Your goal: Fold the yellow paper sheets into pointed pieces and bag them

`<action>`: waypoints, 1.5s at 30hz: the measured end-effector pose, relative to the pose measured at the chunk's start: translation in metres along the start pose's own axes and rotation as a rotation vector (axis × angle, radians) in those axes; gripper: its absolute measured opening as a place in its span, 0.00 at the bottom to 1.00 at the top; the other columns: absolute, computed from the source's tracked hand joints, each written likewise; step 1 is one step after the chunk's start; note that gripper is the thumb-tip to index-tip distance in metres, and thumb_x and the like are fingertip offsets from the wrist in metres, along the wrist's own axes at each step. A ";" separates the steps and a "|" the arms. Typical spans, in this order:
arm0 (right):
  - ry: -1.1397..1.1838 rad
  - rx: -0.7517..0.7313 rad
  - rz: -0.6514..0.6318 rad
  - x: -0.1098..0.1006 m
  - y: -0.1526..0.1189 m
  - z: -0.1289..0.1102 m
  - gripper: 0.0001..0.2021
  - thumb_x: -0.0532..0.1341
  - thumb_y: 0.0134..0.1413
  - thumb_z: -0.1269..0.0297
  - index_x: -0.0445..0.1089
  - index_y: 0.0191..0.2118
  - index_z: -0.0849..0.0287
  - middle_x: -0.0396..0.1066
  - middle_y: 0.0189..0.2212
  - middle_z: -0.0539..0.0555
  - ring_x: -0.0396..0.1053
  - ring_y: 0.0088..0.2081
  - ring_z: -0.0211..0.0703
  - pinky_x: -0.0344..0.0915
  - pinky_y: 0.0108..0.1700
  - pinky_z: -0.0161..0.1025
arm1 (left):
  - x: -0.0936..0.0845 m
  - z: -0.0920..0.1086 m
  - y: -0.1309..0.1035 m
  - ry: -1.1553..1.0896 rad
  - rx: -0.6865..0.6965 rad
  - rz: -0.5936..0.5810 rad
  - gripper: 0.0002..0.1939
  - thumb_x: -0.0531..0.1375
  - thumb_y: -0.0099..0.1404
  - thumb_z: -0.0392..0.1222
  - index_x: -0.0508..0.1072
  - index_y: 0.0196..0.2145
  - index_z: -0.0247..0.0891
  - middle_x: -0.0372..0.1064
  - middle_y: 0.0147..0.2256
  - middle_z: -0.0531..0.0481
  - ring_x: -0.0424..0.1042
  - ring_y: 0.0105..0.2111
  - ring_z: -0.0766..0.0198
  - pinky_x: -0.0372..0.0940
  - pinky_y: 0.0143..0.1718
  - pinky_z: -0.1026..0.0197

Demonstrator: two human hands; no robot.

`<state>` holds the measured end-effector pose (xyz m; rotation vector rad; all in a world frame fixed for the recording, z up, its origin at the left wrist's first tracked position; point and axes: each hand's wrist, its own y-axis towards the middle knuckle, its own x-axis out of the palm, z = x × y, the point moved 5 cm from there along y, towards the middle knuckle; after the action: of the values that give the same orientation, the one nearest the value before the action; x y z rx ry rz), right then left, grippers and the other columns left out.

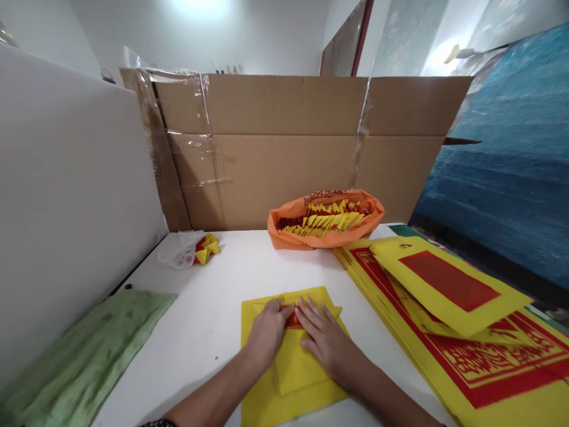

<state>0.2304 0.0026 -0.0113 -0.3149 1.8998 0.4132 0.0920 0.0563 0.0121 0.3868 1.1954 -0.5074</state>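
Yellow paper at work: a folded sheet (302,367) with a red patch (292,321) showing at its fold, lying on a larger yellow sheet (261,394) toward the near edge of the white desk (208,338), about midway between its sides.
Left hand: on the folded sheet (267,333), fingers curled, thumb beside the red patch; from where I stand I cannot tell whether it pinches the paper.
Right hand: laid flat on the same sheet (325,343), fingers spread and apart, their tips near the left thumb, clamped on nothing.
Orange bag: at the far edge, right of the middle (326,242), its mouth wide, with rows of small folded papers (333,223) inside, yellow and red.
Far left corner: a yellow and red folded piece (207,249) touching some clear plastic (178,255).
Left edge: a rumpled green cloth (89,350).
Right edge: a pile of yellow sheets printed in red (502,367), a loose one with a red rectangle (448,281) askew on top.
Behind the far edge: a cardboard screen (284,160), taped and upright.
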 end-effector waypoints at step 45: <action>0.457 -0.181 0.163 -0.015 -0.016 -0.013 0.14 0.59 0.58 0.71 0.75 0.47 0.53 0.75 0.49 0.54 0.72 0.50 0.45 0.67 0.54 0.42 | -0.014 -0.007 -0.010 -0.420 0.472 -0.208 0.30 0.61 0.64 0.43 0.59 0.62 0.42 0.56 0.63 0.42 0.50 0.65 0.50 0.47 0.65 0.48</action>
<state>0.2315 -0.0174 0.0048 -0.4010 2.3493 0.6691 0.0766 0.0543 0.0224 0.5285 0.7028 -1.0059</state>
